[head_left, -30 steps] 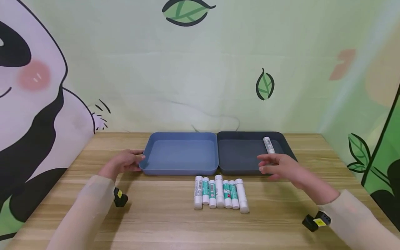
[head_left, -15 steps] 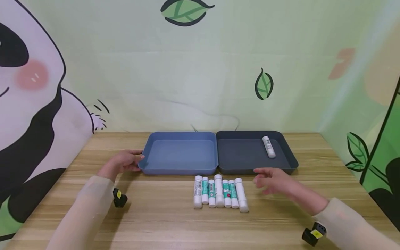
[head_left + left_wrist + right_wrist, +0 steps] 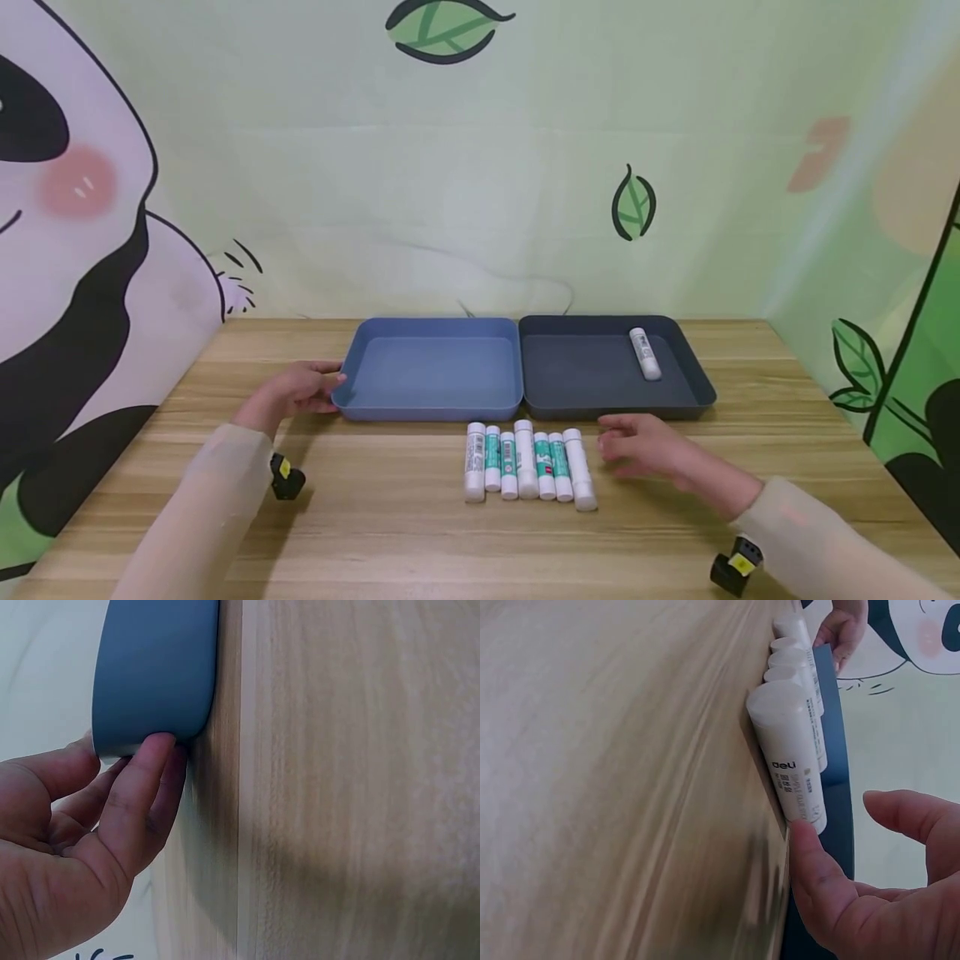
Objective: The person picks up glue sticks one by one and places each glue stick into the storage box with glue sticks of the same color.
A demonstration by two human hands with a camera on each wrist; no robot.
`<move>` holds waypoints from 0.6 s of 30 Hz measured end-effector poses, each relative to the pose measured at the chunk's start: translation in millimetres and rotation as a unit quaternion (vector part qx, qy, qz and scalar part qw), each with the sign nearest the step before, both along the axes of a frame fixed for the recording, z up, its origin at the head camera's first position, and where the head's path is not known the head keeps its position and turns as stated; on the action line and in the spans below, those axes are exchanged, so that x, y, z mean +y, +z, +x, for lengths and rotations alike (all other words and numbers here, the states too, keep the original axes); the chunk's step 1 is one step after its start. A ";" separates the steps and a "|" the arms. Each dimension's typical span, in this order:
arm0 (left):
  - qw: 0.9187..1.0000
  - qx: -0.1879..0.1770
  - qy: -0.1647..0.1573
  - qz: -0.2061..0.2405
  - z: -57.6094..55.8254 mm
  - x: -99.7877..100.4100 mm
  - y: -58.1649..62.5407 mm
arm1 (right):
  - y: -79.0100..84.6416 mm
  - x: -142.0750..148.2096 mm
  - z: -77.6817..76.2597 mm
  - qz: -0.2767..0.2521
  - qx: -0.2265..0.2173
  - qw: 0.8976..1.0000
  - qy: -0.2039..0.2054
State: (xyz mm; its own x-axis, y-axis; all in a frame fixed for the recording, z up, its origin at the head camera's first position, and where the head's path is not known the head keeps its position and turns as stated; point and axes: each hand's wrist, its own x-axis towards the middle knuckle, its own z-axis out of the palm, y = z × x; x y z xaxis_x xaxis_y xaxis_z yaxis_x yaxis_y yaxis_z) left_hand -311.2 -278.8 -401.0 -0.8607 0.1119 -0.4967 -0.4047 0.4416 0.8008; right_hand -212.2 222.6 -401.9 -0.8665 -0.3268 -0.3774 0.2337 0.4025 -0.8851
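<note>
My left hand (image 3: 303, 387) rests against the left end of the blue tray (image 3: 354, 411). In the left wrist view its fingertips (image 3: 159, 742) touch the tray's outer wall. Just right of a row of glue sticks, my right hand (image 3: 641, 446) hovers with thumb and fingers apart, holding nothing. The nearest is a large white glue stick (image 3: 580, 471) at the row's right end; in the right wrist view a fingertip (image 3: 804, 832) appears close to that glue stick (image 3: 786, 750), contact unclear. Smaller green-and-white glue sticks (image 3: 543, 467) lie among larger white ones.
A dark grey tray (image 3: 585, 412) adjoins the blue tray on its right. One white glue stick (image 3: 645, 354) lies inside its right half. The wooden table (image 3: 405, 542) ends at a printed cloth backdrop (image 3: 480, 208) behind the trays.
My right hand has drawn back from over the dark grey tray, down and left to the row's right end. The glue stick in that tray is now fully visible. My left hand stays put.
</note>
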 end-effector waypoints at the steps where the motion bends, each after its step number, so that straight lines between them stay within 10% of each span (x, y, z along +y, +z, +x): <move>1: 1.000 0.000 0.000 0.000 0.0 -0.2 0.1 | -0.4 -0.9 0.0 0.002 -0.001 1.000 0.000; 18: 1.000 0.007 -0.001 0.000 2.9 2.4 2.6 | -8.9 -15.7 -1.1 0.012 -0.006 1.000 -0.011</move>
State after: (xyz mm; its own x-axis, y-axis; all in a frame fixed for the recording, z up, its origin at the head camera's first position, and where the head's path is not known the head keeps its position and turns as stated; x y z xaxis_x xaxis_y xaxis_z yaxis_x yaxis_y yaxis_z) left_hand -308.3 -276.4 -398.3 -0.8673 0.1128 -0.4849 -0.3933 0.4422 0.8061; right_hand -213.3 206.9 -410.8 -0.8687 -0.2987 -0.3951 0.2525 0.4192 -0.8721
